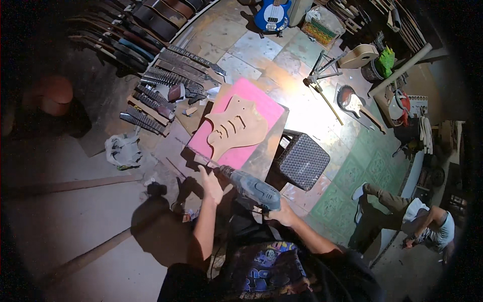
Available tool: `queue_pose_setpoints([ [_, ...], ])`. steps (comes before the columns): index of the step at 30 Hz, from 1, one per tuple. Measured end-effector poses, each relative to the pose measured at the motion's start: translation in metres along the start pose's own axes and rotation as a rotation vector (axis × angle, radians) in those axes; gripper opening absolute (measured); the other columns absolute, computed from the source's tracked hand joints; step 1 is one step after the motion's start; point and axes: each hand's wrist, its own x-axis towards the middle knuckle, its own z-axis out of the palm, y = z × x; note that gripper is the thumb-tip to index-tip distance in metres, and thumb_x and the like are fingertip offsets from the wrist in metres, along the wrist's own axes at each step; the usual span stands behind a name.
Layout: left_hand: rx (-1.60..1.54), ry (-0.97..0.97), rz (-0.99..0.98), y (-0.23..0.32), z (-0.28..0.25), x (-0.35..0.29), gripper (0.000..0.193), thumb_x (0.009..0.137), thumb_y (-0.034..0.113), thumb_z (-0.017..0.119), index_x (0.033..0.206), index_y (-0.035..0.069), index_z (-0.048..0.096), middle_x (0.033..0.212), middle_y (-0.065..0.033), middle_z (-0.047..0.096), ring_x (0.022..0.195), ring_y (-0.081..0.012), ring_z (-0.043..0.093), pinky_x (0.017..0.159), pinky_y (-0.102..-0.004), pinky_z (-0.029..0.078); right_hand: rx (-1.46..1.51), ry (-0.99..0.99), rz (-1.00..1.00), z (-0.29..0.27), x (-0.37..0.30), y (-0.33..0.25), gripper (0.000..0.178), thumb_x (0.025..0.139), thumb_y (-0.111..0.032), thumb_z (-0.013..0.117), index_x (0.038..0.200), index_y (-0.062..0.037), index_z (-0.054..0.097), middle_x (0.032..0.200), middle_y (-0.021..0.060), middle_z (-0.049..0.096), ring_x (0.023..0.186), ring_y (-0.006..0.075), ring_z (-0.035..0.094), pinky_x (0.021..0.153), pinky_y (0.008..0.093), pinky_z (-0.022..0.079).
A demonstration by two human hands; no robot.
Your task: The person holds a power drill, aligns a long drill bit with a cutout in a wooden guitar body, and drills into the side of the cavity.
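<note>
My right hand (pixel 285 213) is closed around the rear handle of a grey-blue power drill (pixel 255 189). The drill's chuck points up and to the left, and a long thin bit (pixel 193 153) runs out past the near left corner of a pink board (pixel 245 160). Close beside the chuck, my left hand (pixel 212 187) is open with its thumb stretched out, holding nothing that I can see. Flat on the pink board lies a bare wooden guitar body (pixel 235 126) with several slots cut through it.
Guitar necks (pixel 153 93) lie heaped left of the board. A black patterned stool (pixel 304 161) stands to its right. Further off are a white plastic bag (pixel 123 151), a metal stand (pixel 316 75), a blue guitar (pixel 272 16) and a small guitar (pixel 352 103). Another person (pixel 427 221) sits at right.
</note>
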Motion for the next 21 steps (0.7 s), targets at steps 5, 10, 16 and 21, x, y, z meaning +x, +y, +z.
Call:
queue_pose_setpoints([
  [5,1.147,0.205,0.318,0.018,-0.124,0.138,0.049,0.091,0.039,0.058,0.121,0.000,0.055,0.093,-0.0123,0.068,0.091,-0.0275,0.065,0.083,-0.0378,0.048,0.131,0.163,0.093,-0.019,0.025,0.021,0.046,0.071,0.004,0.060,0.117,0.0025,0.058,0.102,0.0067,0.066,0.086,0.0117,0.060,0.068,0.0257,0.049],
  [10,1.975,0.446,0.758,0.001,-0.157,0.195,0.052,0.082,0.037,0.070,0.117,0.001,0.058,0.115,-0.0220,0.059,0.102,-0.0378,0.060,0.088,-0.0438,0.049,0.265,0.251,0.042,-0.058,0.052,0.056,0.064,0.062,0.003,0.067,0.123,0.0062,0.052,0.109,0.0156,0.061,0.089,0.0227,0.063,0.071,0.0346,0.055],
  [16,2.127,0.556,0.552,-0.059,-0.164,0.208,0.043,0.086,0.040,0.064,0.105,0.002,0.058,0.103,-0.0196,0.059,0.093,-0.0379,0.063,0.077,-0.0472,0.052,0.260,0.371,-0.010,-0.097,0.053,0.077,0.053,0.060,0.002,0.072,0.111,0.0049,0.059,0.102,0.0126,0.065,0.084,0.0217,0.064,0.074,0.0328,0.054],
  [21,2.108,0.691,0.358,-0.138,-0.146,0.205,0.053,0.083,0.054,0.061,0.099,0.003,0.058,0.090,-0.0214,0.066,0.081,-0.0367,0.068,0.069,-0.0466,0.054,0.117,0.426,0.012,-0.132,0.019,0.096,0.052,0.062,-0.001,0.078,0.111,0.0047,0.061,0.101,0.0116,0.068,0.090,0.0214,0.065,0.080,0.0347,0.054],
])
